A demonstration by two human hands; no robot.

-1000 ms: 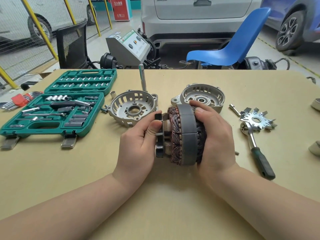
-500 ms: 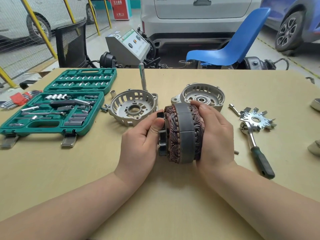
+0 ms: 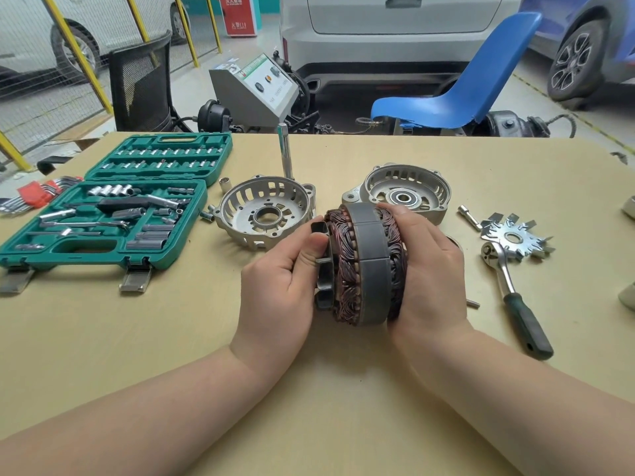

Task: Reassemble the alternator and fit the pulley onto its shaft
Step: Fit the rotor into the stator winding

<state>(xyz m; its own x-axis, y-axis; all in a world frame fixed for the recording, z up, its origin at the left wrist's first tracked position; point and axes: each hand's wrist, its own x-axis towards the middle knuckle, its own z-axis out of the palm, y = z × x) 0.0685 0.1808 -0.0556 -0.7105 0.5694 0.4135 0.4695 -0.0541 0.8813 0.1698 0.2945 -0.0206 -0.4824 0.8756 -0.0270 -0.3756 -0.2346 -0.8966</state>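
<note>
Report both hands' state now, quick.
Left hand: holding the stator's left side, thumb on the dark rotor part.
Right hand: gripping the stator's right side.

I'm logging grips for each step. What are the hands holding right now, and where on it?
Both hands hold the stator upright on edge: the left hand grips the dark finned part on its left face, and the right hand cups its right face.

Bare tabletop (image 3: 326,389) lies open near me, around both my forearms. Far of my hands, two housing shells (image 3: 266,211) (image 3: 407,190) and an upright socket extension (image 3: 284,151) block the way. Left sits the socket case (image 3: 103,218); right, the ratchet (image 3: 512,293) and fan disc (image 3: 515,237).
</note>
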